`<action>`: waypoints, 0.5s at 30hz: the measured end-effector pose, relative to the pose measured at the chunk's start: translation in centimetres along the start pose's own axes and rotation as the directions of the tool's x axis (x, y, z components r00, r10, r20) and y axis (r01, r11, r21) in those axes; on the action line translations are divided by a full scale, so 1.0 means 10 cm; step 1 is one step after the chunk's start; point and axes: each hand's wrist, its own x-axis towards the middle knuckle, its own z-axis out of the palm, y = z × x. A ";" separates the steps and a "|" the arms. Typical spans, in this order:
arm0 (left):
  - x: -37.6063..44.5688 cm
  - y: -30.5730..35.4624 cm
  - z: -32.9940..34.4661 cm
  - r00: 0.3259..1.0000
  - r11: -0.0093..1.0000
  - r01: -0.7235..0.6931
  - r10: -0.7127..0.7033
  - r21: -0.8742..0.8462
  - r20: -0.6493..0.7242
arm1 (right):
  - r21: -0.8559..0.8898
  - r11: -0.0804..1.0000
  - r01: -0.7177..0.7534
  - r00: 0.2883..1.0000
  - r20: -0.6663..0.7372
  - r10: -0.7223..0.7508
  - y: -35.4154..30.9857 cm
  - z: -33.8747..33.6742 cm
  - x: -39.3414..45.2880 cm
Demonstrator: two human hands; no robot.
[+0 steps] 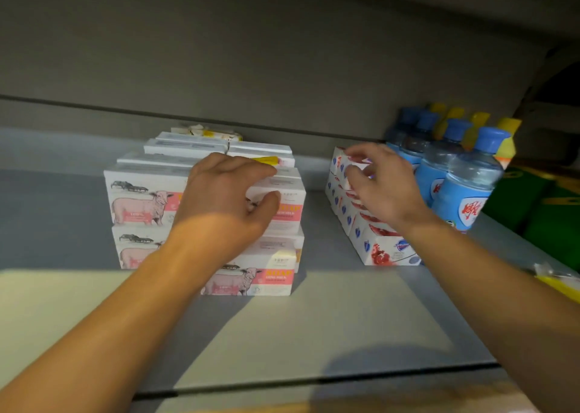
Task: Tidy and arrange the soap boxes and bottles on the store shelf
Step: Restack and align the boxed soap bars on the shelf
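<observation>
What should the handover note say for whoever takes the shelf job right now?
Left hand: grips a top sheep soap box in the left stack.
Right hand: fingers curled at the top of the pomegranate soap boxes; grip unclear.
Blue bottles stand in a row at far right.
Done: boxes mostly stacked.
Left: front lower sheep box juts forward; square it up.

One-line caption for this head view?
Left hand grips white sheep-print soap box; right hand reaches white pomegranate-print soap boxes.
</observation>
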 end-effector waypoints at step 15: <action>-0.11 -0.28 -0.15 0.987 0.991 0.132 -0.130 0.022 -0.093 | -0.098 0.995 0.009 0.961 0.277 0.018 -0.89 0.19 -0.49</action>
